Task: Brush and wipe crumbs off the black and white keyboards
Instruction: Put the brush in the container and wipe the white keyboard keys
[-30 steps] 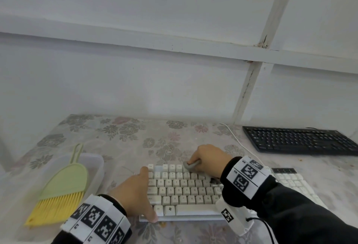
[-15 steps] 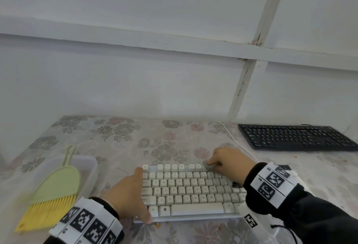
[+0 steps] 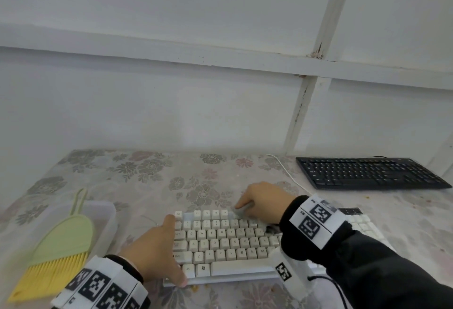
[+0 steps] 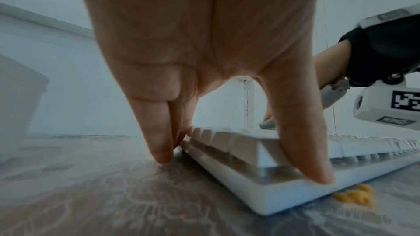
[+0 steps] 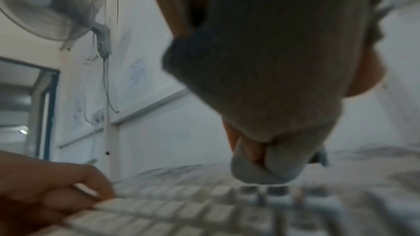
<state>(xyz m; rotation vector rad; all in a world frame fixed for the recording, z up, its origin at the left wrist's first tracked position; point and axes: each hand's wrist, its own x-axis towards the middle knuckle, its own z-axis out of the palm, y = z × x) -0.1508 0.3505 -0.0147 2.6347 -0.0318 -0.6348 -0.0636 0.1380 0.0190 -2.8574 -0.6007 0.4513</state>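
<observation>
The white keyboard (image 3: 220,242) lies on the flowered table in front of me. My left hand (image 3: 169,249) braces its left end with straight fingers (image 4: 159,141) along the side and the thumb (image 4: 302,150) on the front corner. My right hand (image 3: 262,200) holds a bunched grey cloth (image 3: 241,207) and presses it on the top key row, right of the function keys. The right wrist view shows the cloth (image 5: 261,168) wrapped over the fingertips just above the keys. Yellow crumbs (image 4: 354,196) lie on the table at the keyboard's front edge. The black keyboard (image 3: 367,173) sits at the back right, untouched.
A green brush with yellow bristles (image 3: 61,247) rests across a clear plastic tub (image 3: 105,210) at the left. The white cable (image 3: 286,173) runs from the keyboard back to the wall. A wall fan (image 5: 34,3) hangs high on the left. Small specks dot the table at the right.
My right hand slid the cloth rightward along the top key row, then back to the left. The left hand kept its place on the keyboard's left end.
</observation>
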